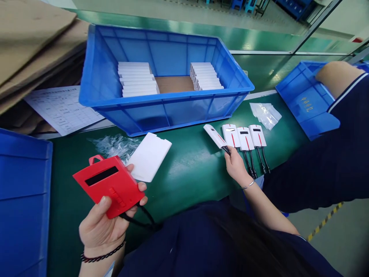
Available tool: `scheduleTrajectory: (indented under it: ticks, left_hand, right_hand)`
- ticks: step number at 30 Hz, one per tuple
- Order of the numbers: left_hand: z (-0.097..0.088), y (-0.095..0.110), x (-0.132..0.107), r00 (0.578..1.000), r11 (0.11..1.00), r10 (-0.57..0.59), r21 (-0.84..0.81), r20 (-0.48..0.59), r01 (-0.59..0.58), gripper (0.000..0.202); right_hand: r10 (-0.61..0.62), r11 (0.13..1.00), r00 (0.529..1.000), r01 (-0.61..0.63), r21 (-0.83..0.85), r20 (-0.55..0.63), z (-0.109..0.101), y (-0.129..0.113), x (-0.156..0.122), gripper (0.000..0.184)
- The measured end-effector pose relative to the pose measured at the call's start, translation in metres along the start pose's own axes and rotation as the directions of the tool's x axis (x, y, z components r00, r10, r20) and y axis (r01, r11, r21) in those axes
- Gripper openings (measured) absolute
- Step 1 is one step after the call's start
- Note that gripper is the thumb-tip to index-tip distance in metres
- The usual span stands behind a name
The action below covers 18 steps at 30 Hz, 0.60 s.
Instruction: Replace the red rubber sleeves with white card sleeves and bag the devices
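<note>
My left hand (pixel 103 227) is closed around a flat red case (pixel 111 184) with a black rectangular window, a small loop at one corner and black cables below. Just beyond it is a flat white cover (pixel 150 157); whether my fingertips touch its edge I cannot tell. My right hand (pixel 236 165) grips a slim white device (pixel 215 136) by its black cables, tilted up off the green table. Close beside it, similar white devices with red stripes (pixel 246 139) lie in a row, cables toward me.
A large blue crate (pixel 170 111) holds two stacks of white pieces (pixel 138 80). Crumpled clear plastic (pixel 117 146) and small clear bags (pixel 266 114) lie on the green table (pixel 184 169). Cardboard and a printed sheet (pixel 65 109) are at left. A co-worker's arm (pixel 336 79) reaches into another blue bin (pixel 308 104).
</note>
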State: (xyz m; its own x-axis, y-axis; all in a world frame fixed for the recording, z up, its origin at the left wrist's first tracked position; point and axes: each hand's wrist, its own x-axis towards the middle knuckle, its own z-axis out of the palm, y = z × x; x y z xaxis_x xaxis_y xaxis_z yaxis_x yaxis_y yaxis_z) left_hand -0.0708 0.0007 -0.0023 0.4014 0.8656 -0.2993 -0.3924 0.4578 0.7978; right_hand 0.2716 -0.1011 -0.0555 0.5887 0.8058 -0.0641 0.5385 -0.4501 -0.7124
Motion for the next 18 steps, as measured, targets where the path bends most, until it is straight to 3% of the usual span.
scheduleTrajectory:
  ticks: [3, 5, 9, 11, 13, 15, 18]
  left_hand:
    - [-0.002, -0.004, 0.0, 0.998, 1.0, 0.006, -0.006, 0.056, -0.006, 0.059]
    - [-0.004, -0.005, -0.001, 0.997, 0.999, 0.042, -0.024, 0.057, -0.041, 0.059]
    - [-0.007, -0.007, -0.001, 0.986, 0.993, 0.111, 0.023, 0.124, -0.115, 0.064]
    - [-0.009, -0.008, -0.002, 0.971, 0.986, 0.133, 0.077, 0.198, -0.15, 0.063]
    - [-0.007, -0.009, -0.006, 0.952, 0.979, 0.121, 0.122, 0.283, -0.161, 0.058]
    - [-0.004, -0.008, -0.011, 0.936, 0.972, 0.097, 0.172, 0.338, -0.163, 0.051]
    - [0.003, -0.002, -0.022, 0.929, 0.925, 0.066, 0.325, 0.365, -0.194, 0.035]
  right_hand:
    - [-0.032, 0.995, 0.999, 0.028, -0.101, -0.043, 0.007, -0.005, -0.006, 0.049]
    - [-0.042, 0.975, 0.999, 0.04, -0.22, -0.007, 0.007, -0.009, -0.013, 0.054]
    - [-0.151, 0.853, 0.985, 0.174, -0.491, 0.087, -0.001, -0.021, -0.022, 0.047]
    - [-0.306, 0.881, 0.946, 0.323, -0.345, 0.104, -0.003, -0.037, -0.021, 0.038]
    - [-0.42, 0.907, 0.9, 0.422, 0.011, 0.114, 0.001, -0.059, -0.017, 0.032]
    - [-0.465, 0.844, 0.874, 0.388, 0.369, 0.144, 0.011, -0.083, -0.012, 0.029]
    - [-0.49, 0.743, 0.846, 0.277, 0.61, 0.212, 0.03, -0.115, -0.002, 0.03]
